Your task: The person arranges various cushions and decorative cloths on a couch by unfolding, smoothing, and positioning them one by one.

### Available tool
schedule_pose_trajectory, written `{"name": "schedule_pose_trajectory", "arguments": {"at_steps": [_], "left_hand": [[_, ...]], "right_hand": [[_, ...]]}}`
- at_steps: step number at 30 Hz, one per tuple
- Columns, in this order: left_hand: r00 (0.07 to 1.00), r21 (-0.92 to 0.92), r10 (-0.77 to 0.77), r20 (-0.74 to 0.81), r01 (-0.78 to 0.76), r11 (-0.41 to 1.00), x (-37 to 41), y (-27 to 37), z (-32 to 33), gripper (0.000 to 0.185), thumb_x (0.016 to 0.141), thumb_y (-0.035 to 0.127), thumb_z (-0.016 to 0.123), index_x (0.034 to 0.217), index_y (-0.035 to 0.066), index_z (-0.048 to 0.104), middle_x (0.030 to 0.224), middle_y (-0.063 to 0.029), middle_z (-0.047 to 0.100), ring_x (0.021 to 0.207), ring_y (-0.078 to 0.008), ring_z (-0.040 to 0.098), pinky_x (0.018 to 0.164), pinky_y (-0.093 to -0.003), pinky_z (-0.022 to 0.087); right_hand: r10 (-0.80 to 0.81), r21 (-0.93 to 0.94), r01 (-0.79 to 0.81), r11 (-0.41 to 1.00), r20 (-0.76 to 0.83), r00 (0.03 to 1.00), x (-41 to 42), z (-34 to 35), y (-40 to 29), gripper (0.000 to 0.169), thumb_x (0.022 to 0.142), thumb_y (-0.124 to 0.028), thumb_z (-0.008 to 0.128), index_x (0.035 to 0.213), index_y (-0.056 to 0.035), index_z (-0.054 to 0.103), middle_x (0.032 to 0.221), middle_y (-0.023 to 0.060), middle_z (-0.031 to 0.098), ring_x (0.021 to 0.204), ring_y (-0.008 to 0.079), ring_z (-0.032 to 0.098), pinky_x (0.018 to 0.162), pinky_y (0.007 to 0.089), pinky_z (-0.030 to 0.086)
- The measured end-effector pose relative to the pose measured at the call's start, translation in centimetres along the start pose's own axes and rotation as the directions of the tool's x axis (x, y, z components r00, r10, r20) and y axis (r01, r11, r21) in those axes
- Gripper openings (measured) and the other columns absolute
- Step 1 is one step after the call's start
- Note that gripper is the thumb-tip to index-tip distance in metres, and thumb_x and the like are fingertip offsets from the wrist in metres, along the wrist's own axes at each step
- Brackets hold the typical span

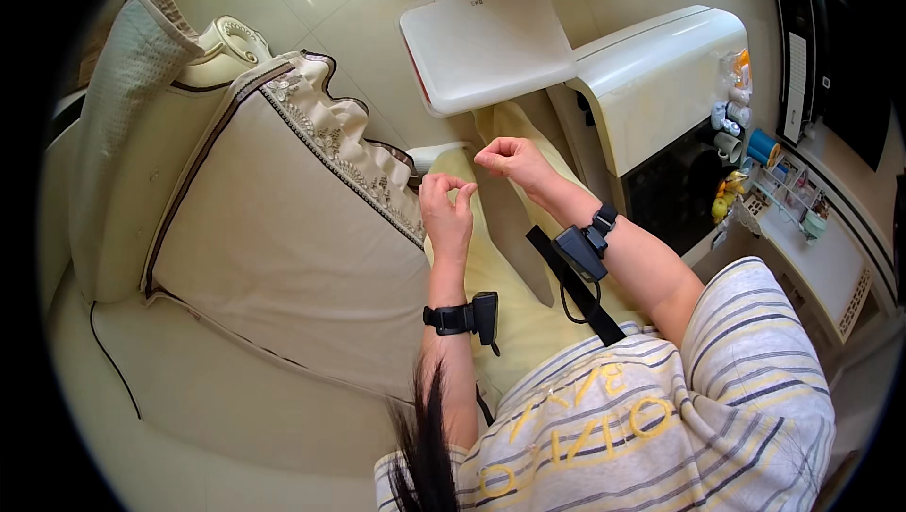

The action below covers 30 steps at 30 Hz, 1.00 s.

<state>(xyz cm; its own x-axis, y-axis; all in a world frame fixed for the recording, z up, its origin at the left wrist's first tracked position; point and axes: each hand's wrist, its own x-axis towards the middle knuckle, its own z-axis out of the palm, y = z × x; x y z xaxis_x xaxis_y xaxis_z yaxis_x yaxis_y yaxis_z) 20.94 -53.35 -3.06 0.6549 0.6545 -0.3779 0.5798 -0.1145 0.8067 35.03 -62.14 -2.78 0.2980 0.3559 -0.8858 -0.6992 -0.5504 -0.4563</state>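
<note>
My left hand [446, 218] is raised over my lap, its thumb and index finger bent towards each other. To its right and a little farther forward is my right hand [513, 161], with thumb and fingertips pinched together. The two hands are apart. Whether a thin item such as a thread lies between the fingertips cannot be made out. Both wrists carry black strapped devices. Beneath the hands are my legs in pale yellow trousers [506, 271]. Just beyond them sits a white flat lid or panel [488, 45].
A cream sofa seat cover [304, 229] with lace trim lies at the left. On the right stands a white and black cabinet or appliance [658, 80], with a mug [727, 147], a blue thread spool [763, 147], small yellow items [725, 197] and a white organizer rack [793, 190] near it.
</note>
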Motion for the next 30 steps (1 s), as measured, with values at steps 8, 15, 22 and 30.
{"name": "schedule_pose_trajectory", "arguments": {"at_steps": [8,15,22,30], "left_hand": [[0.990,0.011,-0.126,0.065,0.126,0.992,1.9,1.8,5.3,0.018,0.075,0.012,0.074,0.076,0.001,0.061,0.081,-0.0093,0.056,0.076,-0.0229,0.057,0.070,-0.0329,0.045],[0.977,0.005,-0.205,-0.053,0.206,0.979,8.0,2.4,8.1,0.024,0.078,0.017,0.074,0.092,0.000,0.063,0.096,-0.0131,0.057,0.088,-0.0273,0.056,0.077,-0.0360,0.045],[0.965,0.046,-0.136,-0.223,0.150,0.988,10.9,2.7,9.6,0.040,0.079,0.024,0.073,0.111,0.003,0.061,0.120,-0.0179,0.051,0.106,-0.0327,0.052,0.089,-0.0404,0.043],[0.963,-0.033,-0.256,-0.087,0.254,0.967,5.7,1.5,7.3,0.070,0.078,0.019,0.069,0.139,0.002,0.037,0.146,-0.0193,0.030,0.131,-0.0384,0.033,0.109,-0.0414,0.030]], "right_hand": [[0.103,0.077,-0.098,0.992,-0.058,0.993,1.6,-5.7,-0.9,0.014,0.084,-0.018,0.069,0.087,-0.0052,0.066,0.080,0.0001,0.063,0.075,0.0083,0.055,0.066,0.0241,0.045],[-0.088,0.000,0.090,0.996,-0.233,0.968,6.8,-7.6,-4.4,0.013,0.082,-0.015,0.070,0.083,-0.0025,0.068,0.078,0.0017,0.065,0.066,0.0081,0.054,0.060,0.0235,0.042],[-0.590,-0.776,0.158,0.611,-0.313,0.744,12.0,-8.6,-5.9,0.030,0.078,-0.015,0.067,0.105,-0.0026,0.067,0.125,0.0218,0.050,0.116,0.0354,0.047,0.097,0.0413,0.040],[-0.652,-0.877,0.252,0.410,-0.088,0.753,13.6,-10.5,-4.9,0.040,0.071,-0.021,0.073,0.107,-0.0058,0.065,0.131,0.0222,0.047,0.119,0.0402,0.044,0.102,0.0437,0.037]]}}
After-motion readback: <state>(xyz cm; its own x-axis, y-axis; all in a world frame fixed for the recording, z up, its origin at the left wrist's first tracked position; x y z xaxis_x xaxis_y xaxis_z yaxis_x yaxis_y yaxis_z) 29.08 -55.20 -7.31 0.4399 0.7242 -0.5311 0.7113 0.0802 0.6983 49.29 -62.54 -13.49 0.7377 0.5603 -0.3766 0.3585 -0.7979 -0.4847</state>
